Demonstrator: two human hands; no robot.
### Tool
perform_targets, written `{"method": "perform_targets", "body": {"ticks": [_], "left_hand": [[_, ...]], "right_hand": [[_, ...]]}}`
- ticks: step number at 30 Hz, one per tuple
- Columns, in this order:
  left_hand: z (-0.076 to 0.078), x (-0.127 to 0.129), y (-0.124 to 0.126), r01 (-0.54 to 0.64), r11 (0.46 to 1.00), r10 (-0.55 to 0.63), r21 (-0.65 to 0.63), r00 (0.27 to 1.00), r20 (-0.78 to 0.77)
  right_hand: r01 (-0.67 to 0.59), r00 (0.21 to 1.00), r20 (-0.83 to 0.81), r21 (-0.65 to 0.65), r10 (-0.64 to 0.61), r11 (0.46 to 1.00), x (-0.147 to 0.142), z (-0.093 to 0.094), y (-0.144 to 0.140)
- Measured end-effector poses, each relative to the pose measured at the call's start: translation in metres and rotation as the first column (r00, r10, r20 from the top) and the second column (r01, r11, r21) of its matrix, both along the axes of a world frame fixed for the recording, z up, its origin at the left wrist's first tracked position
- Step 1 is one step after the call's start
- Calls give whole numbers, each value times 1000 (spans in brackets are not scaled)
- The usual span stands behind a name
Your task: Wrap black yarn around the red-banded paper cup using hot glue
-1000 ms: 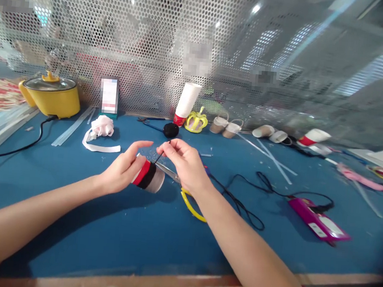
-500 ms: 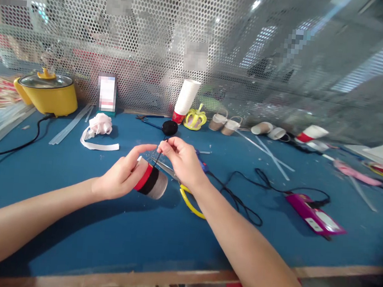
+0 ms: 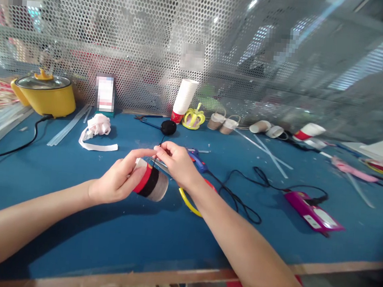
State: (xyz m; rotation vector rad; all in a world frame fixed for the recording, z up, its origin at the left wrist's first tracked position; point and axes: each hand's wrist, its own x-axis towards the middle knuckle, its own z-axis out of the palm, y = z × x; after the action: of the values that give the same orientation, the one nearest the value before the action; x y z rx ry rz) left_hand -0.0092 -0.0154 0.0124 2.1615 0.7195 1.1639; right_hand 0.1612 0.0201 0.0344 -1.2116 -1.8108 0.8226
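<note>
My left hand [image 3: 117, 178] is closed around the white end of a paper cup [image 3: 158, 186], tilted on its side above the table. Bands of red, black and grey yarn wrap the cup. My left index finger stretches toward the other hand's fingertips. A black yarn strand [image 3: 154, 162] runs up from the black band to my right hand [image 3: 176, 162], which pinches it between thumb and finger. Beyond the hands lies a black yarn ball [image 3: 168, 127]. Under my right forearm are yellow-handled scissors [image 3: 189, 201], partly hidden, and a blue glue gun [image 3: 198, 161].
A yellow electric pot [image 3: 45, 96] stands at the back left, near a crumpled white paper strip [image 3: 98, 125]. Stacked paper cups [image 3: 185, 96], a yellow crown-like piece [image 3: 194, 118] and small baskets [image 3: 229, 125] line the mesh panel. A purple power strip [image 3: 313, 213] lies right, with black cable.
My right hand has moved slightly down and left with the yarn strand. The cup stays in my left hand, tilted almost as before. The view has shifted a little.
</note>
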Motion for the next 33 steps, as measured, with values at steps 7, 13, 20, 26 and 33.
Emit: {"method": "perform_targets", "body": {"ticks": [7, 13, 20, 26, 33], "left_hand": [[2, 0, -1, 0, 1000, 0, 28, 1000, -16], [1, -2, -1, 17, 999, -17, 47, 1000, -11], [0, -2, -2, 40, 997, -38, 71, 999, -26], [1, -2, -1, 54, 996, -54, 77, 999, -9], [0, -3, -1, 60, 989, -55, 136, 998, -40]], "right_hand": [[-64, 998, -26, -37, 63, 997, 0, -3, -2], [-77, 997, -21, -92, 75, 993, -1, -4, -4], [-150, 989, -27, -145, 147, 978, -1, -5, -4], [-194, 981, -41, -237, 189, 952, 0, -11, -3], [-240, 970, -51, -311, 236, 920, 3, -13, -2]]}}
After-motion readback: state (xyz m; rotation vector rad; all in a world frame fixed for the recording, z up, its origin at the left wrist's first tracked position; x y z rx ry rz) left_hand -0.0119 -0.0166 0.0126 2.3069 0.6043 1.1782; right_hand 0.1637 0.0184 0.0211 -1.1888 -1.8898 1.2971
